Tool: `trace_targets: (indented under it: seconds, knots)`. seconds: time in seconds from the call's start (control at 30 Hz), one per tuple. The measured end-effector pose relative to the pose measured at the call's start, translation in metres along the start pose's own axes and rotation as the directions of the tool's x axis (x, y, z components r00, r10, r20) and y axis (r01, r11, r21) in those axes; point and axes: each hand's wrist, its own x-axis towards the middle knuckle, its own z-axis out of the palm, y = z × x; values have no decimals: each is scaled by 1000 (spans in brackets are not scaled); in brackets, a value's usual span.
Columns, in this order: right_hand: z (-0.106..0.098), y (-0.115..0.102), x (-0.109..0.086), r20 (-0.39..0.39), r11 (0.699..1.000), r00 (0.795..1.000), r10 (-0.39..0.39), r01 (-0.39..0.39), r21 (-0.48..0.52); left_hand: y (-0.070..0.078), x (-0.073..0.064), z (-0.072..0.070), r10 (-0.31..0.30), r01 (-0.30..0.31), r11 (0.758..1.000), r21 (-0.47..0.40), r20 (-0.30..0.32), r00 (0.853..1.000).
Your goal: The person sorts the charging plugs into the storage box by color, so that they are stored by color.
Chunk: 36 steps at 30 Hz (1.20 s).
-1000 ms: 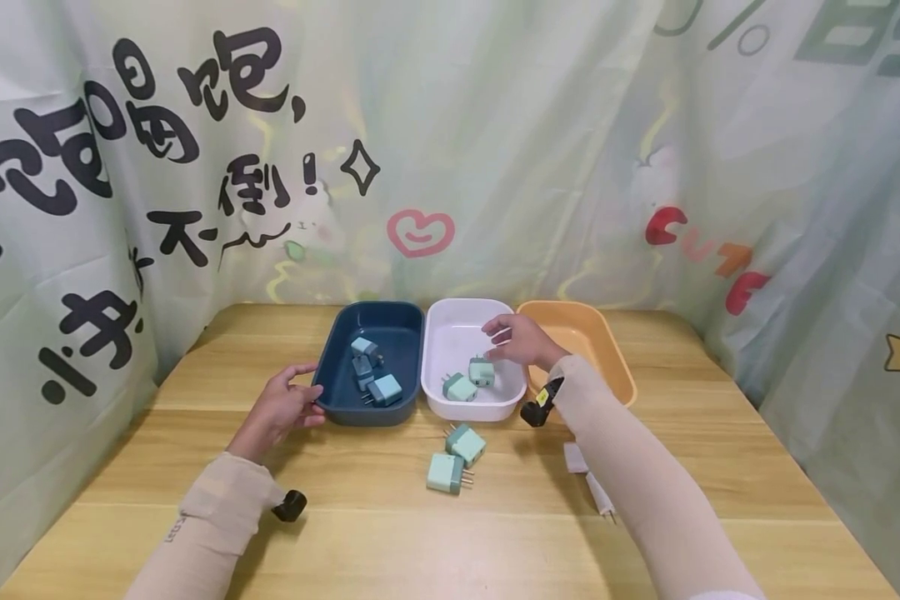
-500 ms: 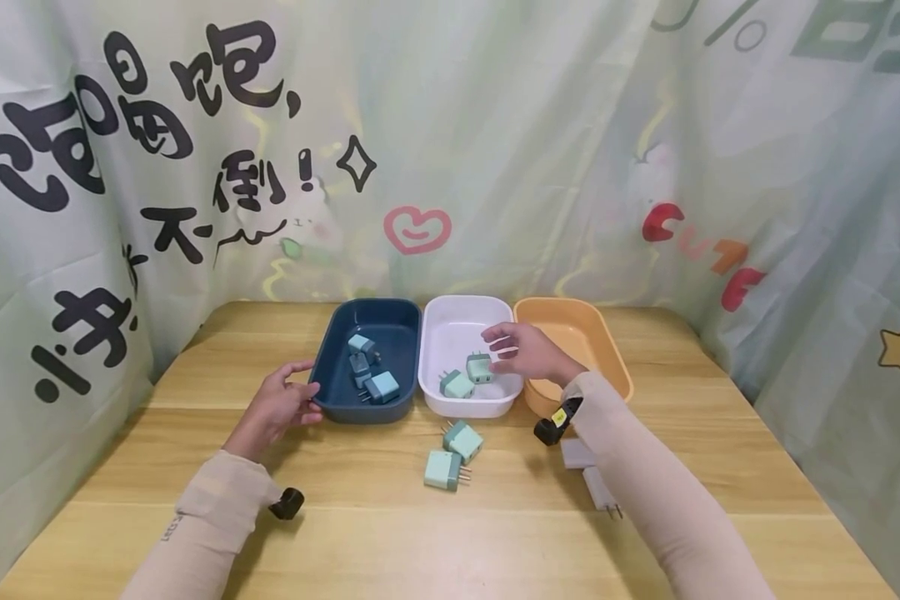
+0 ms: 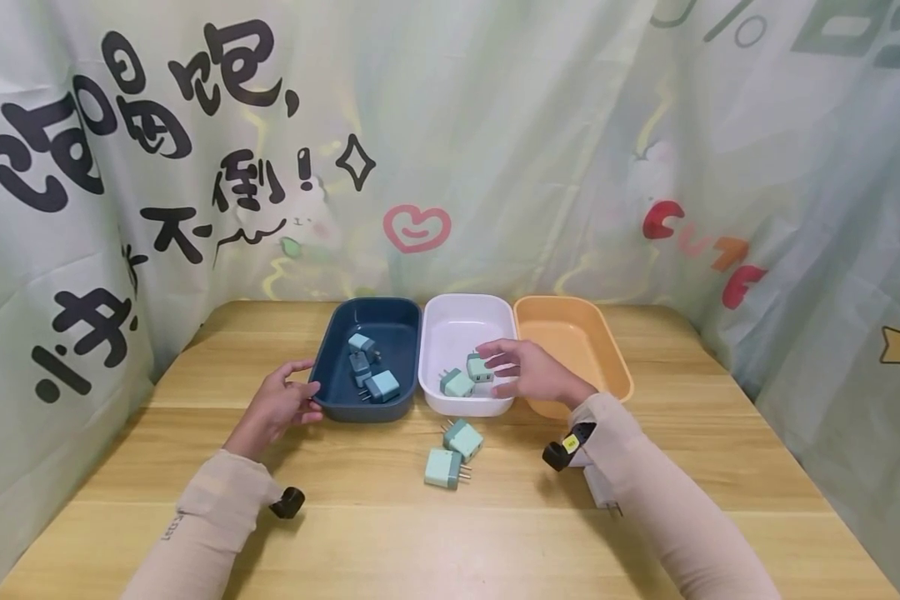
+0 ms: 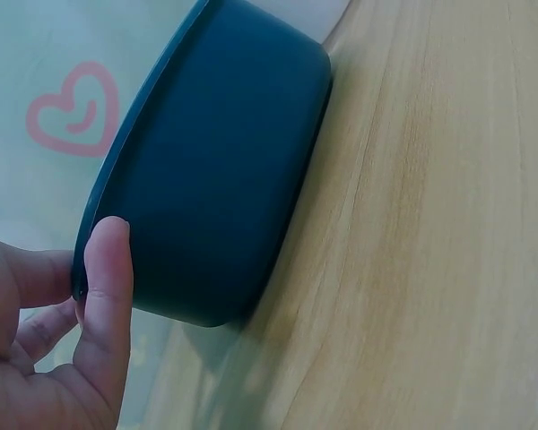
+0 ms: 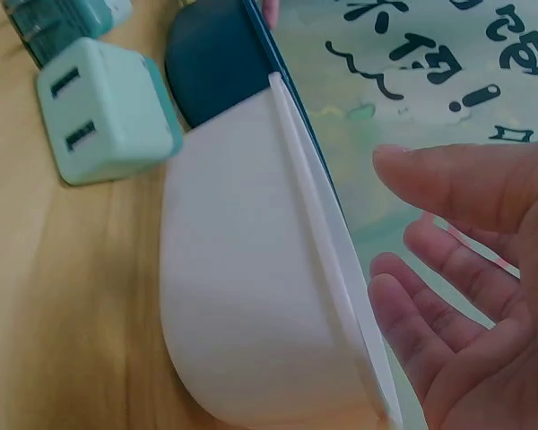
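My left hand (image 3: 281, 408) pinches the rim of a dark blue tray (image 3: 367, 412) at its near left corner; the left wrist view shows the thumb (image 4: 109, 269) on the outer wall. Inside lie three light-blue plug chargers, one of them a charger (image 3: 382, 386) near the front. Over the right side of a white tray (image 3: 461, 407), my right hand (image 3: 536, 372) hovers with loosely bent fingers and nothing between them. Two mint-green chargers, including the left charger (image 3: 457, 382), lie in that tray; the right hand partly covers the other.
An orange tray (image 3: 611, 354) adjoins the white one, partly behind my right hand. Two mint-green chargers, the nearer a charger (image 3: 442, 469), lie before the trays. White chargers (image 3: 598, 486) sit partly hidden under my right forearm. A printed curtain (image 3: 495, 167) hangs behind the table.
My right hand has drawn back toward me and slightly right over the white tray, its forearm covering more of the white chargers. The left hand stays at the blue tray.
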Motion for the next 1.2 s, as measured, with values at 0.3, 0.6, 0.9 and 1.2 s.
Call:
trace_targets:
  seconds: [0.3,0.6,0.9,1.2]
  knots:
    - [12,-7,-13,55,999,998,-35,33,43,1,0,1,-16,16,1000,13,-6,1000]
    - [20,-6,-22,76,995,993,-92,89,40,1,0,1,-26,26,999,21,-13,1000]
    - [29,-7,-26,215,991,968,-130,119,60,3,0,1,-16,16,1000,19,-14,1000]
    - [43,-5,-34,297,996,953,-63,77,-34,2,-1,2,-17,17,1000,12,-13,1000]
